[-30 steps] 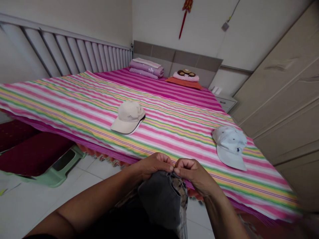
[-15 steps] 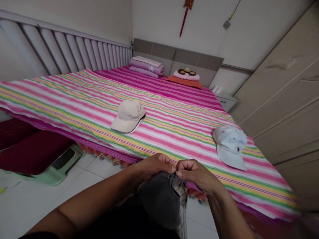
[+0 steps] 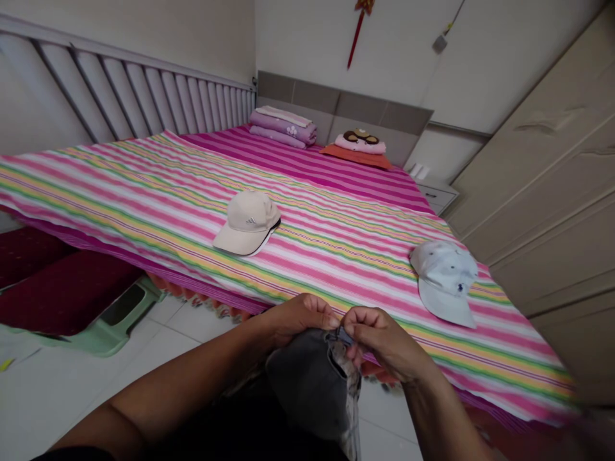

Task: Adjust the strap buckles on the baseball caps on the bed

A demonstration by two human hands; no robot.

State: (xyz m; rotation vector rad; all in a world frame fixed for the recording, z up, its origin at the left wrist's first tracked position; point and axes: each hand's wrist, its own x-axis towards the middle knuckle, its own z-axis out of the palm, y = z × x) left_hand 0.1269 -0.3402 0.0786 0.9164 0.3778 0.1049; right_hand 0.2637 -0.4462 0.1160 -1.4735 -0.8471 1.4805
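A dark grey cap [image 3: 307,384] hangs between my hands, close to my body, its back opening and strap toward the right. My left hand [image 3: 307,320] pinches the edge by the strap with thumb and forefinger. Right beside it, my right hand [image 3: 375,333] is closed on the strap end [image 3: 344,335], its fingers curled. A beige cap [image 3: 250,221] lies brim forward on the bed, ahead and to the left. Farther right rests a pale blue cap [image 3: 444,278], also on the bed.
The bed [image 3: 327,240] has a striped sheet and a headboard [image 3: 307,96]. A folded purple quilt [image 3: 288,131] and a pink pillow [image 3: 358,146] lie at its head. Dark red cushioned green stools [image 3: 110,339] stand at left; a wardrobe [image 3: 542,192] stands at right.
My right hand has shifted slightly right, with more of the strap showing between the two hands. The left hand stays about where it was; the caps on the bed have not moved.
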